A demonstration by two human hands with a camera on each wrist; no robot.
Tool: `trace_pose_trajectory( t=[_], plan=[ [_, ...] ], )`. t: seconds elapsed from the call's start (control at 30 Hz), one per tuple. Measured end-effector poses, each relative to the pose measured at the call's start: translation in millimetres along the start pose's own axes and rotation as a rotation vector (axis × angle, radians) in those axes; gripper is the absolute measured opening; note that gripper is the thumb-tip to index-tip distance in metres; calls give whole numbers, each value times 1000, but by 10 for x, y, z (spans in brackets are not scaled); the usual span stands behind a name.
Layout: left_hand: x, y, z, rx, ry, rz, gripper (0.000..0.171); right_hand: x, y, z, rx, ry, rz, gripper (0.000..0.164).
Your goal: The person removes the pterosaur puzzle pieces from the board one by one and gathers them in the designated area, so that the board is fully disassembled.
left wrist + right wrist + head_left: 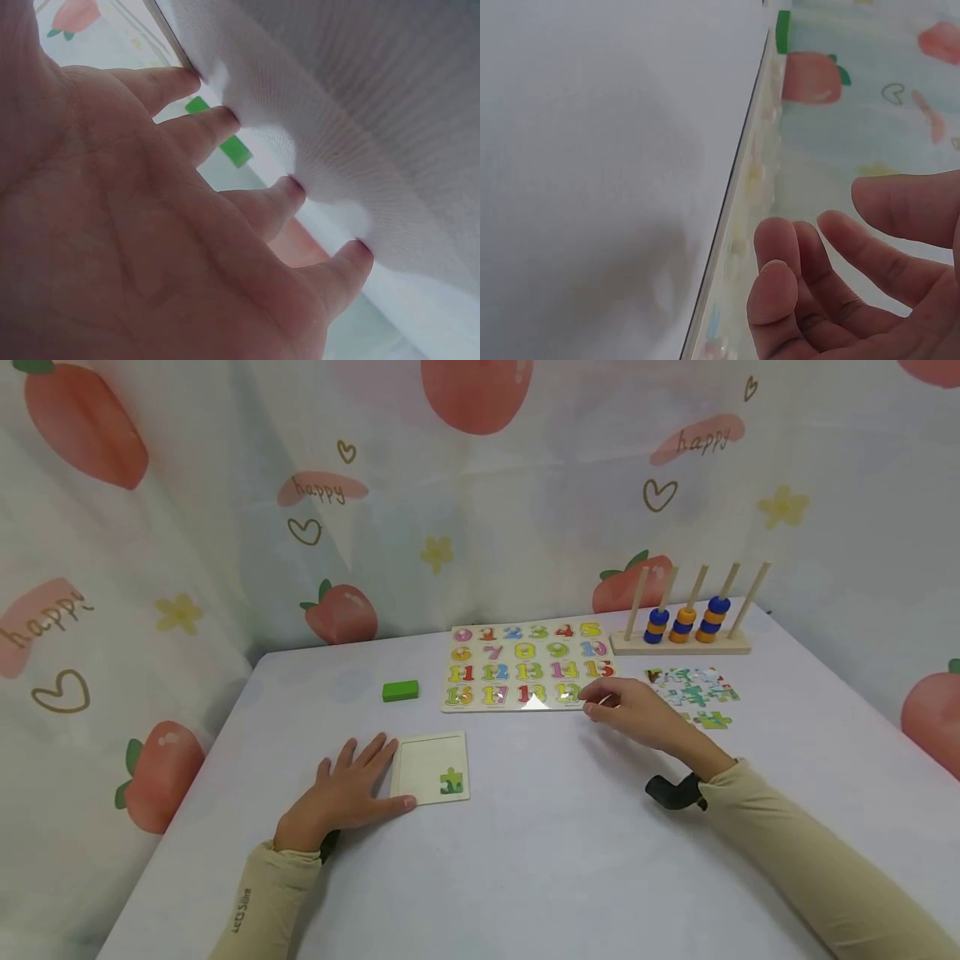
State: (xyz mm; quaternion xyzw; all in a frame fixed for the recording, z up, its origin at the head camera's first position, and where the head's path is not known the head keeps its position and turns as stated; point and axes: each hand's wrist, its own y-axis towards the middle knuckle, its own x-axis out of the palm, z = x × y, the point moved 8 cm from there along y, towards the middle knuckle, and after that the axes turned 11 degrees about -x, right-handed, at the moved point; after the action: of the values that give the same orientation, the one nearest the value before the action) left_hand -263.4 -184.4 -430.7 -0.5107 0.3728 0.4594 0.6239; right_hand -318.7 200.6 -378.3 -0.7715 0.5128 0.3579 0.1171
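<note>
My left hand (341,789) lies spread beside a small square wooden puzzle tray (431,739). Its thumb overlaps the tray's lower left edge, and in the left wrist view the fingertips (352,259) press on the white tabletop. One green jigsaw piece (451,781) sits in the tray's lower right corner. Over the right end of the number board (517,711) hovers my right hand (630,710), fingers loosely bent. The right wrist view shows nothing between those fingers (776,244). Just right of this hand lie jigsaw pieces (693,687), partly hidden behind it.
A green block (401,691) lies left of the number board. At the back right stands a wooden bead rack (682,647) with upright pegs and blue and orange rings. Patterned cloth (480,510) hangs behind the table (525,877).
</note>
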Motion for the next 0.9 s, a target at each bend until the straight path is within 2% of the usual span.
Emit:
trace_pose_trajectory(
  t=[0.37,0.9],
  plan=[
    [-5,-2,8,3,-6,2,105,357,187,-269,-90,-38,-64,26],
    [-18,-15,17,11,-15,4,105,839,375,-623,-169,36,-153,18]
  ],
)
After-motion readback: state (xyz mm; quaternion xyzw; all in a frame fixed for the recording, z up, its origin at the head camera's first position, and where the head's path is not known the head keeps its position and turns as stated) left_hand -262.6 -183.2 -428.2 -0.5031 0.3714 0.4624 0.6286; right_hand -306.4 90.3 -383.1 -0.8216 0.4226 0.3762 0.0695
